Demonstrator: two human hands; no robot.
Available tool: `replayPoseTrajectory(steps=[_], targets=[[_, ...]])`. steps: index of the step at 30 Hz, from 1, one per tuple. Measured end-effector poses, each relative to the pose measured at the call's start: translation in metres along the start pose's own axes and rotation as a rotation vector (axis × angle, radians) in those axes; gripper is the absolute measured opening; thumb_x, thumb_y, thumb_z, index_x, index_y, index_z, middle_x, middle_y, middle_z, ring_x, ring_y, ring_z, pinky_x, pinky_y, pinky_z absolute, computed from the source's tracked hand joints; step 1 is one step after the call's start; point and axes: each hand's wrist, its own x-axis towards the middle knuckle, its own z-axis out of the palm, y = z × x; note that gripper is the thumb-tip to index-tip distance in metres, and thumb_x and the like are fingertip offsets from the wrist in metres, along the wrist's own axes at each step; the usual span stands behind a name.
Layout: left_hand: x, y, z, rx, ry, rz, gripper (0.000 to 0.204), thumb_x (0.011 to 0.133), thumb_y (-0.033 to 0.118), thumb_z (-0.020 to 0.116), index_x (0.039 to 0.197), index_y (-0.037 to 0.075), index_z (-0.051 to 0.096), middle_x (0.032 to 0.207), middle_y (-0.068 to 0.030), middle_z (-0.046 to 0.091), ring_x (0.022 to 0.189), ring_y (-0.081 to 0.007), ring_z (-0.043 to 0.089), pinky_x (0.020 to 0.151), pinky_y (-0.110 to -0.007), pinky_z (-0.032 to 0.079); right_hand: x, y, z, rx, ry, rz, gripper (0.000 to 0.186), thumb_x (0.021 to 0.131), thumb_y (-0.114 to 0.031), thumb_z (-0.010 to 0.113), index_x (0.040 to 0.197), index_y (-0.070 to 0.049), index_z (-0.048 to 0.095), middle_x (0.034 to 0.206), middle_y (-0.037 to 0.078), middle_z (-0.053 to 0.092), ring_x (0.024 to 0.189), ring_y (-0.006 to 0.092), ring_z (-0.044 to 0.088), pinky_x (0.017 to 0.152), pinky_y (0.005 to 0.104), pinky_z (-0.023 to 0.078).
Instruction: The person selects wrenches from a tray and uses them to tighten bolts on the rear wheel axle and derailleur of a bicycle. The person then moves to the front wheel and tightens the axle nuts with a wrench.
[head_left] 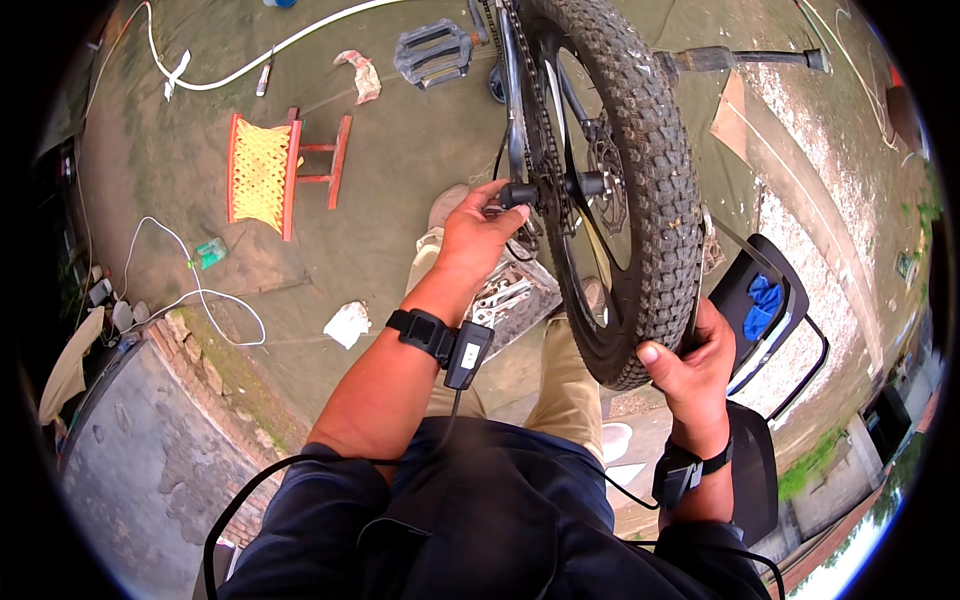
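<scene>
A bicycle's rear wheel with a knobby black tire [645, 150] stands before me, with its chain [545, 150] and brake disc [605, 160] showing. My left hand [472, 238] is at the axle on the wheel's left side, thumb and fingers closed round a short black axle peg [518, 195]. Part of the derailleur [525, 238] shows just beneath those fingers. My right hand [700, 375] grips the near edge of the tire, its thumb lying on the tread and its fingers hidden on the far side. Both wrists wear black straps with small boxes and cables.
Beneath the wheel, a tray [545, 285] holds several wrenches. A pedal [433, 53] juts out at the top. To the left stands a red stool with a woven yellow seat [262, 175]. At right is a black chair [775, 260] with a blue cloth [762, 308].
</scene>
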Motion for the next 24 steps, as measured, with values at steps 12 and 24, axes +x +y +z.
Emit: replayPoseTrajectory(steps=[12, 24], targets=[[-0.004, -0.003, -0.005, -0.09, -0.013, -0.032, 0.039, 0.095, 0.012, 0.069, 0.131, 0.001, 0.058, 0.098, -0.0026, 0.064, 0.091, -0.0109, 0.062, 0.079, -0.026, 0.052, 0.013, -0.014, 0.016, -0.045, 0.014, -0.021, 0.045, 0.078, -0.018, 0.086, 0.11, 0.005, 0.065, 0.101, 0.005, 0.069, 0.091, 0.0109, 0.062, 0.085, 0.0263, 0.049], [0.005, -0.057, -0.055, -0.183, -0.022, -0.084, 0.033, 0.103, 0.028, 0.057, 0.124, 0.002, 0.061, 0.111, -0.0099, 0.068, 0.102, -0.0177, 0.065, 0.088, -0.032, 0.053, 0.01, -0.002, -0.007, -0.224, 0.055, -0.006, 0.078, 0.078, -0.045, 0.084, 0.128, 0.006, 0.054, 0.119, 0.011, 0.065, 0.108, 0.0207, 0.062, 0.097, 0.0343, 0.047]])
